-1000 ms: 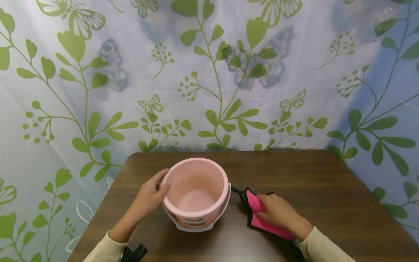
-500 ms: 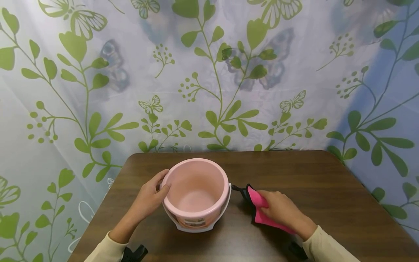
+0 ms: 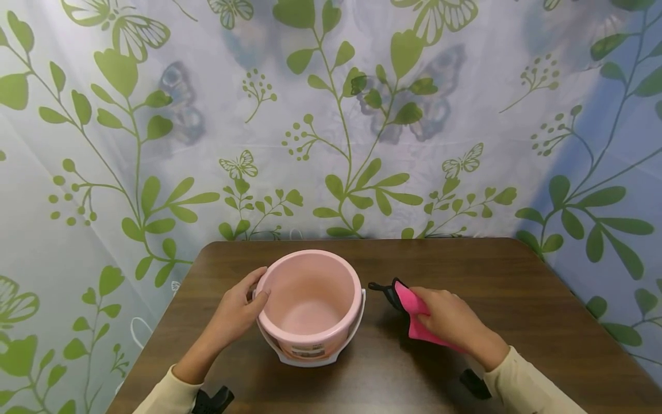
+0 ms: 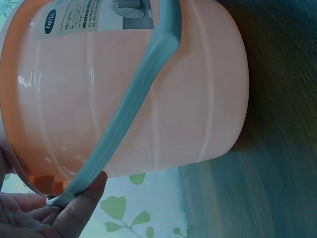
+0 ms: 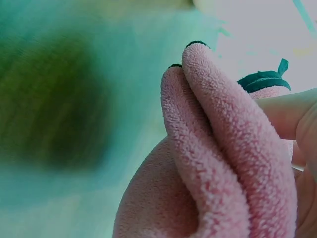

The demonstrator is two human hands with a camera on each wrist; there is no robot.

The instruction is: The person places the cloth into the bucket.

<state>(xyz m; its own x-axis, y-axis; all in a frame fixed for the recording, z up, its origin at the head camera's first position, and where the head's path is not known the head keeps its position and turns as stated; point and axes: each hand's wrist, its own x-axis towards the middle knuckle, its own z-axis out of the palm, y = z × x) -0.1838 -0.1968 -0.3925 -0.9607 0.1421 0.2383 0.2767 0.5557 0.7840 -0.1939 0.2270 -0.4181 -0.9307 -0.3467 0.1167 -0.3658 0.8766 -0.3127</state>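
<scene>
A pale pink bucket stands upright left of centre in the head view, with its white handle hanging down at the front. My left hand grips the bucket's left rim, thumb on the inside edge. In the left wrist view, fingertips touch the handle's end beneath the rim. To the right of the bucket, my right hand holds a bunched pink cloth with black edging and a black hanging loop. Fuzzy folds of the cloth fill the middle of the right wrist view. Part of it is hidden under my hand.
Both are at a brown wooden table with rounded far corners. Behind it hangs a curtain printed with green leaves and butterflies. Dark wrist-mounted gear shows by the left sleeve.
My right hand has moved slightly up and to the right in the head view, carrying the cloth, so its loop is now farther from the bucket. The left hand and bucket stay put.
</scene>
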